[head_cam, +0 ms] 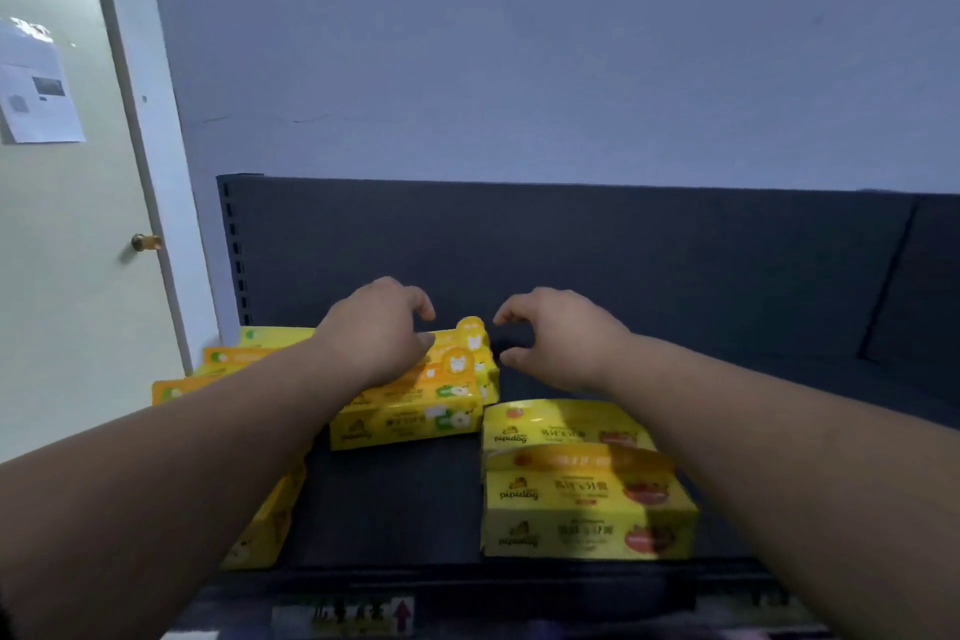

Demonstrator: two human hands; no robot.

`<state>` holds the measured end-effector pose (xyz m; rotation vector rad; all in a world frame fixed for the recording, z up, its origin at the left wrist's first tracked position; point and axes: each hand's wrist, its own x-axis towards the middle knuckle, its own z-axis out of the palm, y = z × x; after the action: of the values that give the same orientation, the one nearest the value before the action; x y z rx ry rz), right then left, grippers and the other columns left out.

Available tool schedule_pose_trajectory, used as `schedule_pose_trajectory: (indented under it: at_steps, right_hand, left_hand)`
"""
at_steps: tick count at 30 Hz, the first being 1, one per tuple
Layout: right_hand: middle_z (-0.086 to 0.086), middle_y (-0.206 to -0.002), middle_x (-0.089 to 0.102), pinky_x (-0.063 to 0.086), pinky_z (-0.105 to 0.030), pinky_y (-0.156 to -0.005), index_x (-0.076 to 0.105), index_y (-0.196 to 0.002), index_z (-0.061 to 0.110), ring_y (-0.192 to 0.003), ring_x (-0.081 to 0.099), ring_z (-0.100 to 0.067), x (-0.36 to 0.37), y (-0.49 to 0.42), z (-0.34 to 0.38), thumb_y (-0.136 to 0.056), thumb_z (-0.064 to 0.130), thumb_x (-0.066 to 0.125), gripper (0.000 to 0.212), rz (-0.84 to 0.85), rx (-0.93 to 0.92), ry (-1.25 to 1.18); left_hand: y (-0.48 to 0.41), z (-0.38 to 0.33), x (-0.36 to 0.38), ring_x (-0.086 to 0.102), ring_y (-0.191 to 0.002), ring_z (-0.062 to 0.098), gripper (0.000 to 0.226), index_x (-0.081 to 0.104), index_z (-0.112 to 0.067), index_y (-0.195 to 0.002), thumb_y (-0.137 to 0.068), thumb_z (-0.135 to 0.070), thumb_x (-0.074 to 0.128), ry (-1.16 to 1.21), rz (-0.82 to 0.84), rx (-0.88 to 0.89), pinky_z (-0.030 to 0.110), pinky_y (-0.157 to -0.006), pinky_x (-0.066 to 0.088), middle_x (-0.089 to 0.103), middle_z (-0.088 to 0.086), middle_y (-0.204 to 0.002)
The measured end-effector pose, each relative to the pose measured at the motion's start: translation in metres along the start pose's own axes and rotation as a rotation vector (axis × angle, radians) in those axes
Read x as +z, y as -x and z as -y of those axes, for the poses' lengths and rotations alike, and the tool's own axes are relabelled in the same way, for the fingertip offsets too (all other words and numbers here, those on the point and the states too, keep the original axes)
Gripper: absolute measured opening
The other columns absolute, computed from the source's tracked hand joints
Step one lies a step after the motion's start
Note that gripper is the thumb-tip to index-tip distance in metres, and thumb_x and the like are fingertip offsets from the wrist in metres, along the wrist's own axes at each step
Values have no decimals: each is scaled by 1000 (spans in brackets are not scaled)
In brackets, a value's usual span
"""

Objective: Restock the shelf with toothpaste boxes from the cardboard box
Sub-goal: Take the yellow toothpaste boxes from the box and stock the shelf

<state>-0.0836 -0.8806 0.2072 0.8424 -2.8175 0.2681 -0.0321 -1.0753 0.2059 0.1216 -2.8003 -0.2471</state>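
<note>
The yellow cardboard toothpaste boxes with green apple pictures (415,411) sat in a stack near the middle of the flat dark shelf (395,499), toward the back. The left hand (382,327) was over the top of this stack. Its fingers were bent and its thumb was down by the top box. The picture was a bit blurry there, so I could not tell if the hand was holding the box or only lying on it.

The right hand (558,333) was just to the right of that stack, up in the air. Its fingers and thumb were bent like a claw, with nothing inside them, and it touched no box.

In front of the right hand stood more yellow toothpaste boxes with red fruit pictures (582,504), stacked at the front of the shelf. More yellow boxes (239,359) lay on the left side, partly hidden behind the left arm.

Behind the shelf stood a dark back panel (623,250), and above it a blue-grey wall (519,42). Far to the left was a pale door (52,276) with a round brass knob (145,241) and a white sheet of paper (36,88) stuck on it.
</note>
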Motion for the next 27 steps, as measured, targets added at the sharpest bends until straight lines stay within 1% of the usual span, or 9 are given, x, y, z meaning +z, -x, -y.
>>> schedule_pose_trajectory:
  at_steps: [3, 7, 9, 12, 15, 18, 22, 25, 27]
  right_hand:
    - [2, -137, 46, 46, -41, -99, 48, -136, 34, -125, 47, -21, -13, 28, -29, -89, 43, 63, 50, -30, 75, 0]
    - [1, -145, 39, 42, -41, -105, 38, -143, 33, -131, 42, -24, -31, 82, -74, -87, 46, 62, 62, -93, 179, 23]
    - [2, -147, 36, 39, -41, -107, 35, -145, 33, -133, 39, -24, -41, 118, -98, -88, 46, 62, 64, -128, 234, 48]
    - [3, -149, 32, 36, -41, -108, 34, -145, 34, -134, 35, -24, -54, 177, -133, -88, 47, 62, 65, -173, 314, 80]
    - [1, -154, 24, 32, -42, -111, 34, -145, 34, -138, 30, -26, -69, 247, -172, -87, 48, 62, 66, -201, 426, 89]
    - [1, -157, 18, 32, -42, -111, 34, -146, 33, -139, 27, -26, -89, 335, -215, -88, 47, 63, 66, -217, 563, 103]
    - [1, -157, 18, 34, -43, -110, 36, -145, 33, -139, 29, -27, -109, 454, -265, -87, 48, 63, 66, -219, 731, 156]
    - [1, -157, 18, 36, -48, -108, 36, -145, 33, -138, 30, -29, -120, 541, -293, -87, 50, 64, 66, -185, 868, 194]
    - [1, -156, 19, 37, -48, -107, 36, -144, 33, -137, 31, -30, -126, 598, -309, -88, 49, 63, 65, -160, 971, 197]
  left_hand:
    - [1, -38, 3, 52, -115, 22, 36, 56, -32, -123, -89, -41, 60, 17, 6, 51, 39, -96, 45, 49, 0, -131]
    - [8, -108, 11, 46, -125, 24, 54, 42, -31, -137, -88, -41, 61, 17, -14, 169, 39, -102, 41, 41, 1, -140]
    - [18, -152, 16, 42, -128, 25, 61, 36, -30, -141, -87, -42, 61, 13, -46, 242, 39, -103, 39, 38, 1, -142]
    - [37, -219, 26, 38, -130, 25, 66, 32, -30, -143, -86, -45, 61, 30, -70, 360, 38, -106, 36, 36, 1, -143]
    - [64, -294, 37, 36, -131, 24, 68, 30, -30, -144, -85, -47, 60, 68, -58, 475, 38, -108, 33, 33, -1, -144]
    - [104, -382, 47, 34, -133, 24, 69, 28, -30, -145, -87, -47, 59, 129, -28, 601, 38, -108, 33, 29, -1, -147]
    - [165, -488, 65, 33, -132, 23, 68, 30, -30, -145, -86, -46, 60, 219, 12, 745, 37, -107, 33, 30, -2, -146]
    - [212, -556, 82, 34, -131, 23, 67, 30, -30, -144, -87, -46, 60, 277, 60, 836, 38, -107, 34, 30, -2, -146]
    - [241, -597, 95, 34, -132, 22, 66, 29, -30, -144, -87, -46, 60, 304, 104, 899, 39, -107, 34, 28, -3, -147]
